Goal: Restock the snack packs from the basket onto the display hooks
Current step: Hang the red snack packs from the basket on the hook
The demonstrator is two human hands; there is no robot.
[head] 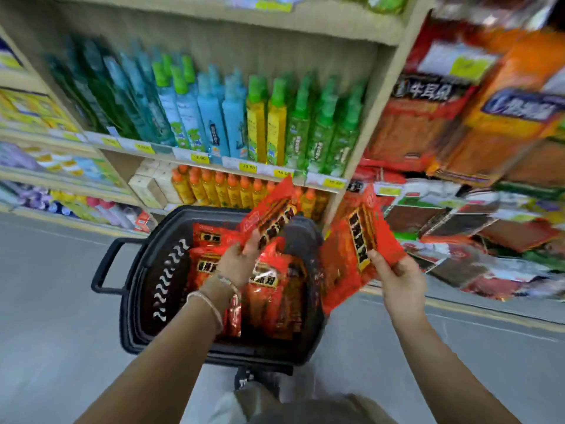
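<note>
The right hand (400,276), its grip pinching a red foil snack pack (357,240), is nearer the hanging display (452,123) at right than the left hand (238,261), pinching another pack (272,215).

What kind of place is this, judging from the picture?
Likely a shop aisle: shelves of spray bottles with yellow price tags, and a black basket of red snack packs.

I see a grey floor (49,316) with a black basket (134,313) standing on it, its handle toward the left. Behind it, a wooden shelf (171,149) carries a row of blue, yellow and green spray bottles (232,117). The board below holds orange-capped bottles (220,188) and pale boxes (149,182).
</note>
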